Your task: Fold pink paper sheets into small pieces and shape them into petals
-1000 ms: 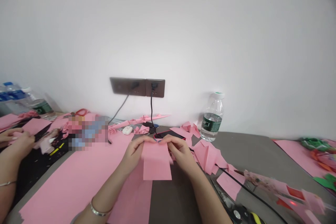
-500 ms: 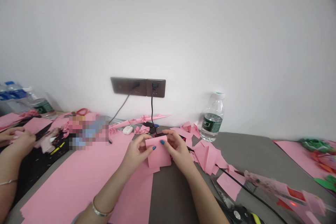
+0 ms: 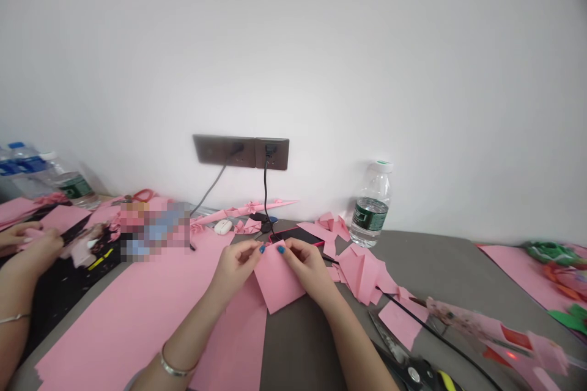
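Between my two hands is a small piece of pink paper (image 3: 279, 284), held by its far edge and hanging tilted toward me. My left hand (image 3: 238, 264) pinches the far left corner between thumb and fingers. Close beside it, my right hand (image 3: 308, 263) grips the same edge, thumb on top and fingers behind the paper. Large pink sheets (image 3: 151, 305) lie under and left of my left forearm. A dark phone with a red edge (image 3: 300, 233) rests just beyond my right hand.
Scissors (image 3: 410, 369) and a pink glue gun (image 3: 499, 336) with a black cord lie at right. A water bottle (image 3: 370, 208) stands near the wall, beside folded pink paper (image 3: 364, 272). At far left, a co-worker's hands (image 3: 34, 247) hold pink paper.
The pink paper has turned from nearly square-on to slanted. My hands have come closer together at its far edge, and more of the phone shows.
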### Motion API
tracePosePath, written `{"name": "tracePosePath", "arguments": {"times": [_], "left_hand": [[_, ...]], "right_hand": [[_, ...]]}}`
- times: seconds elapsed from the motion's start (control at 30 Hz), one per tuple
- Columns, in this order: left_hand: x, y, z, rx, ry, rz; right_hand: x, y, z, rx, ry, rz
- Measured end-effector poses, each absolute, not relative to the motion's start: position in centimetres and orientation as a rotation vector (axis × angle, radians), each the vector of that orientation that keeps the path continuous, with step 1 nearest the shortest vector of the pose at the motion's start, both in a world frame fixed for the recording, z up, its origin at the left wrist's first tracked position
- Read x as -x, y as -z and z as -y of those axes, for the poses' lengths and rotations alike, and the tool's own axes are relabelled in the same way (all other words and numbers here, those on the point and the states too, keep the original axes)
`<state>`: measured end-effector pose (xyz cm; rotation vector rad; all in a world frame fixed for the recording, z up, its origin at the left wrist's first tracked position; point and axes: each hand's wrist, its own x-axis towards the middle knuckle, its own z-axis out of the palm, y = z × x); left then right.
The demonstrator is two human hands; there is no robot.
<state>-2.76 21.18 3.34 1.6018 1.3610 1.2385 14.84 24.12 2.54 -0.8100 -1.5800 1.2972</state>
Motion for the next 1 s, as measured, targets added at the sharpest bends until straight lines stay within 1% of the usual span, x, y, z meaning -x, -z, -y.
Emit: {"name": "tracePosePath", "arguments": {"times": [0.2,0.43,0.67,1.0], "left_hand": [[2.55,-3.22,-21.13,-1.658,-1.146,-1.282],[3.03,-3.47,-21.32,-1.616,-1.360,-1.379],[3.07,-3.49,-21.39,-1.629,-1.233,-1.379],[3.11,-3.24,-21.27,-1.664,-1.261,-1.444]], "right_hand": [[-14.83,-2.31,-24.28,0.820,-1.246,1.686],[-15.01,-2.70,-24.15,0.853,-1.379,1.567],[-15.40,-2.77,-24.14,0.944,-1.280,1.605],[-15.13,-2.76,-23.95,0.891,-1.279,1.707]]}}
